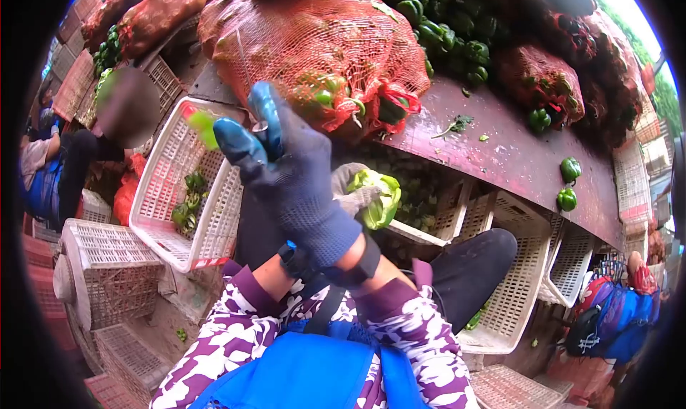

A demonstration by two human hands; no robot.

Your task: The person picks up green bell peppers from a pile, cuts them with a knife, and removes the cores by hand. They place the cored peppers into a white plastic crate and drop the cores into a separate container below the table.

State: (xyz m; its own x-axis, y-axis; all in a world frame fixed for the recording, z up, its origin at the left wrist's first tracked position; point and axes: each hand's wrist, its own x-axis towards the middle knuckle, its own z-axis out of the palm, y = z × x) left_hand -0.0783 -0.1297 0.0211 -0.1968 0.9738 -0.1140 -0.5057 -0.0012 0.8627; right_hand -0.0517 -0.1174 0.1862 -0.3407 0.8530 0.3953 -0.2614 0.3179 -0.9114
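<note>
My right hand, in a dark blue glove with glossy blue fingertips, is raised in the middle of the view. Its fingers are closed around a small metal blade. Just behind it my left hand, in a grey glove, grips a light green bell pepper; the blue glove hides most of this hand. A small green scrap is in the air left of the blue fingertips. Both my sleeves are purple and white.
A red mesh sack of peppers lies on a dark red bed with loose green peppers. A white crate holding several peppers tilts at left; more crates stand at right. A seated person is at far left.
</note>
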